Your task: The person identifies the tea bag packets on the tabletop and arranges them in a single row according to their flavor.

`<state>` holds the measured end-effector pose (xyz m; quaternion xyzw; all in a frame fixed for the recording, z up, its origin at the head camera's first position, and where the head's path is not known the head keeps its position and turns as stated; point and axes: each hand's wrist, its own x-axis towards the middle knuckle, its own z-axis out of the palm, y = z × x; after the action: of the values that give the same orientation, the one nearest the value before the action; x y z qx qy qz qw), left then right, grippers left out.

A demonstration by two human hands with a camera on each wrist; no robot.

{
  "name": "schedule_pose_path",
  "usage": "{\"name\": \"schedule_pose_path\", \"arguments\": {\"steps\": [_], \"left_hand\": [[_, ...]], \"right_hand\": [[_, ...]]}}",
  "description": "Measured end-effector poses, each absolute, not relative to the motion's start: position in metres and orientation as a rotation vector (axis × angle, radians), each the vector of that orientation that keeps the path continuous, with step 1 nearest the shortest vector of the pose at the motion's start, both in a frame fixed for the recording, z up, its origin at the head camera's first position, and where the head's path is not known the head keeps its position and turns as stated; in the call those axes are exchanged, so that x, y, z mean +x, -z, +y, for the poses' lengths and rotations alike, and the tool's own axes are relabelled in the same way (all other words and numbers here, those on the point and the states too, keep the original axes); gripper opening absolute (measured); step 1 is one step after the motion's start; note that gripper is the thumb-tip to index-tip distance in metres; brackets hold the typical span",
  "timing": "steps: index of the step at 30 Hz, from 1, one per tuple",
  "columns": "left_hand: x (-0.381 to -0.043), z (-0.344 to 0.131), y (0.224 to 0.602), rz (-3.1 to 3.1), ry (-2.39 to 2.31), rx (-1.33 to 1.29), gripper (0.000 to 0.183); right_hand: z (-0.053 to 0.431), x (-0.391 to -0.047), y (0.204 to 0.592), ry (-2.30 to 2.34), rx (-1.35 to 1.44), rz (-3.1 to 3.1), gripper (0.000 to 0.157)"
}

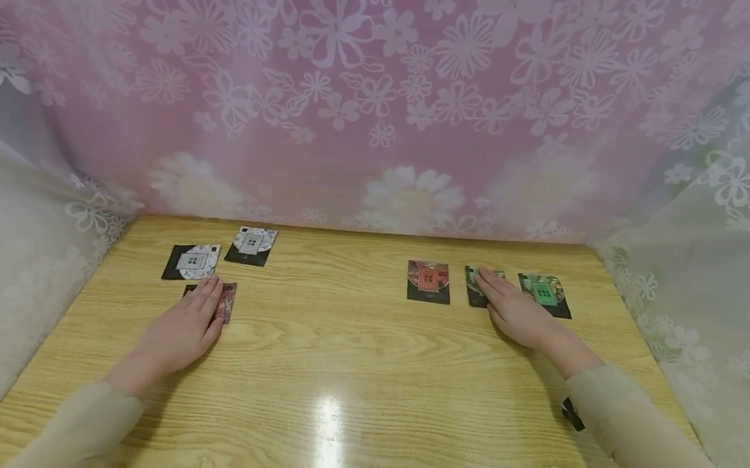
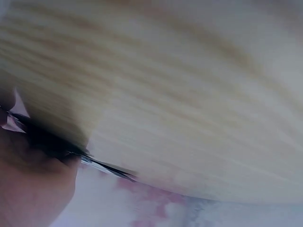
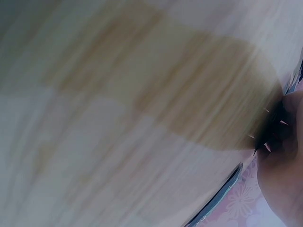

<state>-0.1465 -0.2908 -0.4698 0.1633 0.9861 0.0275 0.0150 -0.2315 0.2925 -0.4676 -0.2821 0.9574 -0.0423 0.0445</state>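
My left hand [image 1: 182, 329] rests with fairly straight fingers on a small flat red-and-black packet [image 1: 228, 304], covering most of it. Just beyond its fingertips lies a white-and-black packet [image 1: 182, 266], with another [image 1: 251, 248] to its right. On the right side, my right hand [image 1: 517, 313] lies with extended fingers over a dark green packet [image 1: 473, 298], hiding its middle. Beside that hand are a red packet [image 1: 428, 283] on the left and a bright green packet [image 1: 545, 294] on the right. Both wrist views show the hands low at the packets' edges.
The packets lie on a wood-grain table [image 1: 329, 346] near its back edge. Behind it hangs a pink flowered curtain [image 1: 356, 118], with pale patterned cloth [image 1: 719, 298] along the sides. A light glare marks the table's front middle.
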Motion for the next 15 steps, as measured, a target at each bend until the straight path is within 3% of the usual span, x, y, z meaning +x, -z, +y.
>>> {"name": "schedule_pose_path", "arguments": {"steps": [15], "left_hand": [[-0.174,-0.234,0.474,3.055,-0.063,0.68,0.063]], "right_hand": [[0.292,-0.232,0.467,0.121,-0.866,2.928,0.057]]}}
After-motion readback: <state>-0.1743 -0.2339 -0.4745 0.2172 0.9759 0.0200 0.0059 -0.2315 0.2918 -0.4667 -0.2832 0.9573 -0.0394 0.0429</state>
